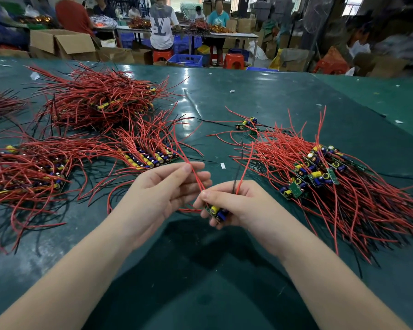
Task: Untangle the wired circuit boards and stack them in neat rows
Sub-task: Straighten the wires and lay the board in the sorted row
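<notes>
My right hand grips a small green circuit board with yellow and blue capacitors, held over the green table near its front middle. Red wires rise from the board, and my left hand pinches one pair between thumb and fingers. A tangled pile of wired boards lies to the right. Left of centre, a neat row of boards lies with its wires fanned away from me. Another stacked row sits at the far left.
A big heap of red-wired boards lies at the back left of the green table. A few loose boards sit beyond the right pile. Other people work at tables behind, among cardboard boxes and blue crates.
</notes>
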Demonstrator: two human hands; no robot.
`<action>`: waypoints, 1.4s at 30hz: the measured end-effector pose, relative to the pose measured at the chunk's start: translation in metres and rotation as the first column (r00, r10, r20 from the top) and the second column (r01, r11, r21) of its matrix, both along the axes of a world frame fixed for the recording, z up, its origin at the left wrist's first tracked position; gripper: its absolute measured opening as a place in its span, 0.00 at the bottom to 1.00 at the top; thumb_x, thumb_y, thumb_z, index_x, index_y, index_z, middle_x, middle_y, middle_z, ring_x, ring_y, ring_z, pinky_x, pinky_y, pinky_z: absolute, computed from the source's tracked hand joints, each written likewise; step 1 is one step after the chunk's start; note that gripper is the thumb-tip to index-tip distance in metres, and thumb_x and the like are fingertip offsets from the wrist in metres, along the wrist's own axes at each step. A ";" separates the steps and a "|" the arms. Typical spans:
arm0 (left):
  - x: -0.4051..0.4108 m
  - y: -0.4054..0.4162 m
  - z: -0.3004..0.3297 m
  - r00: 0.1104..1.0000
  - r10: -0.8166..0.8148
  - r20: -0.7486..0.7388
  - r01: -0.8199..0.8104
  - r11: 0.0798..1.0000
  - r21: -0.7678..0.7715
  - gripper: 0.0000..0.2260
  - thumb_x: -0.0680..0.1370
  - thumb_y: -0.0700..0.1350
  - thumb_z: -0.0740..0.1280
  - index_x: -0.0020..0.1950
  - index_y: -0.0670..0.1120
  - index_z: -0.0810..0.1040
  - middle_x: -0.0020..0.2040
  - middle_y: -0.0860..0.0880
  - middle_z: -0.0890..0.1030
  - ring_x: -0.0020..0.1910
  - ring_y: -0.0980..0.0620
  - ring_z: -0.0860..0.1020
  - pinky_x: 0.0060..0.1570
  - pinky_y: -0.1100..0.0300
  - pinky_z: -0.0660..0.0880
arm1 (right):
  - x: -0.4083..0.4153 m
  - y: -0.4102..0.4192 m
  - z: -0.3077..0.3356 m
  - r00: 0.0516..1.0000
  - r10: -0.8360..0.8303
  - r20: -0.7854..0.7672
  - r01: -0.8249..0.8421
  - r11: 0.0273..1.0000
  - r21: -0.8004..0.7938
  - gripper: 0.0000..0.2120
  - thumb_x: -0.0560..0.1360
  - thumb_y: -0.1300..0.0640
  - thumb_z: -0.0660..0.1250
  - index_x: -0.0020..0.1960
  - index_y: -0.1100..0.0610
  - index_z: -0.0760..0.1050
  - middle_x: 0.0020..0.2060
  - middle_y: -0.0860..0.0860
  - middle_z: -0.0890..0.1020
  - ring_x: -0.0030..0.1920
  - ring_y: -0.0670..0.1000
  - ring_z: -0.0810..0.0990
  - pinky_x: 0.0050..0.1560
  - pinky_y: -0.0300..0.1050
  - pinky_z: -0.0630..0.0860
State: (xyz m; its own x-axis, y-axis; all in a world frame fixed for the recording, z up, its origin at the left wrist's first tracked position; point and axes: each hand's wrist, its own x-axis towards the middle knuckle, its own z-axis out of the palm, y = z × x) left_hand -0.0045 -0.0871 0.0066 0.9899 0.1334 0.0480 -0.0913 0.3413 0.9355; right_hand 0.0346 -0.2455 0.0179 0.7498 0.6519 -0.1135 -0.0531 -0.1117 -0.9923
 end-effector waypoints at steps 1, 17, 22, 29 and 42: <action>0.000 0.000 0.000 1.000 -0.001 -0.003 0.001 1.000 0.004 0.11 0.73 0.46 0.64 0.48 0.43 0.83 0.47 0.42 0.85 0.47 0.48 0.84 0.42 0.63 0.79 | 0.000 0.000 -0.001 1.000 -0.006 0.009 0.006 1.000 -0.001 0.14 0.78 0.59 0.66 0.35 0.53 0.84 0.29 0.49 0.82 0.28 0.45 0.77 0.33 0.35 0.74; -0.002 -0.005 0.002 0.979 0.200 -0.028 -0.195 0.972 0.130 0.07 0.80 0.34 0.61 0.52 0.40 0.78 0.40 0.43 0.85 0.38 0.49 0.85 0.38 0.61 0.81 | 0.000 0.005 -0.020 0.879 -0.058 0.473 0.200 0.946 -0.255 0.08 0.74 0.54 0.67 0.40 0.56 0.82 0.31 0.56 0.82 0.30 0.55 0.75 0.36 0.50 0.76; 0.002 0.003 0.004 0.933 0.361 -0.018 -0.358 0.930 0.078 0.09 0.82 0.36 0.59 0.49 0.39 0.78 0.38 0.44 0.84 0.37 0.49 0.84 0.38 0.62 0.81 | -0.005 0.005 -0.021 0.750 -0.033 0.660 0.301 0.907 -0.296 0.07 0.73 0.52 0.68 0.40 0.52 0.82 0.33 0.49 0.82 0.35 0.48 0.78 0.39 0.47 0.77; 0.005 0.010 0.005 0.951 0.303 -0.054 -0.307 0.948 -0.084 0.11 0.82 0.38 0.57 0.49 0.39 0.78 0.39 0.46 0.85 0.39 0.52 0.84 0.39 0.63 0.80 | -0.004 0.005 -0.020 0.743 -0.042 0.668 0.306 0.909 -0.284 0.07 0.73 0.52 0.68 0.40 0.52 0.82 0.33 0.50 0.82 0.34 0.50 0.77 0.38 0.48 0.77; 0.008 0.017 0.004 0.958 0.268 -0.098 -0.282 0.943 -0.179 0.11 0.83 0.40 0.58 0.50 0.40 0.80 0.42 0.47 0.85 0.42 0.53 0.84 0.39 0.63 0.80 | 0.001 0.003 -0.023 0.757 -0.105 0.645 0.357 0.893 -0.273 0.07 0.72 0.51 0.68 0.40 0.53 0.82 0.31 0.50 0.81 0.31 0.50 0.74 0.31 0.44 0.73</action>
State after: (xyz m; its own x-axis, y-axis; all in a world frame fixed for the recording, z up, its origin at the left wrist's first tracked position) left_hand 0.0036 -0.0699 0.0106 0.9131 0.4010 -0.0739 -0.1424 0.4834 0.8637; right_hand 0.0357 -0.2423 -0.0053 0.8621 0.4543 0.2244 0.4635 -0.5279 -0.7117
